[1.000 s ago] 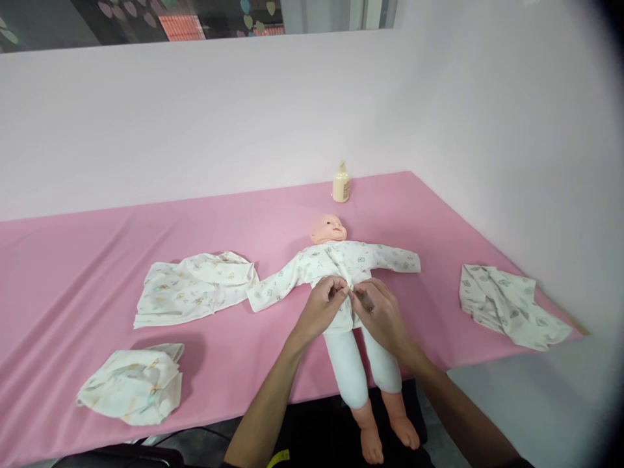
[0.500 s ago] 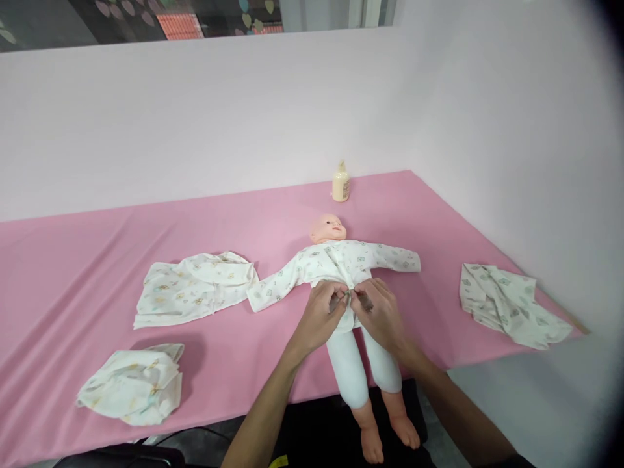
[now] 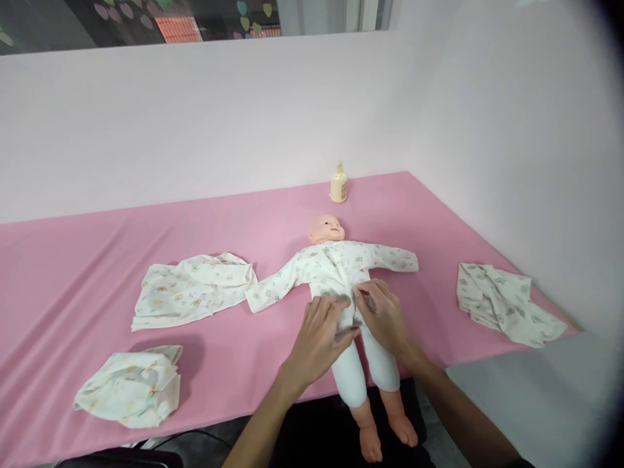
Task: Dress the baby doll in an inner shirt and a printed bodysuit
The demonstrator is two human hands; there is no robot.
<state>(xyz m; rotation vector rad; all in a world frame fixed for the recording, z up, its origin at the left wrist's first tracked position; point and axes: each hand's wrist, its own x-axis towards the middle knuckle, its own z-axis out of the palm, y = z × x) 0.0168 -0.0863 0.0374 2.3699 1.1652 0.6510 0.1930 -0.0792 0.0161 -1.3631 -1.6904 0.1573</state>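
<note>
While the pink table (image 3: pixel 97 260) fills most of the view, my doll (image 3: pixel 336 260) lies on its back near its 5 o'clock edge, head at 12, bare feet hanging off the edge at 6. It wears a printed white shirt (image 3: pixel 336 263), sleeves spread toward 9 and 3, and white pants (image 3: pixel 351 374).

Spare clothes next: a flat printed top (image 3: pixel 190 289) at 9 o'clock of the doll, its edge meeting the doll's sleeve cuff. A crumpled printed cloth (image 3: pixel 507 302) at 3 o'clock, well apart, near the table's right edge. A bunched white cloth (image 3: pixel 129 387) at 8 o'clock, near the front edge.

My left hand (image 3: pixel 319 338) lies loosely open, fingers spread flat on the shirt hem at the doll's waist, gripping nothing that I can see. My right hand (image 3: pixel 383 312), just beside it at 3 o'clock, has fingers curled at the shirt's front opening; looks like a pinch on the fabric, can't tell for sure.

Only container: a small cream bottle (image 3: pixel 338 184), upright at 12 o'clock beyond the doll's head, by the wall. Cap on, contents not visible.
</note>
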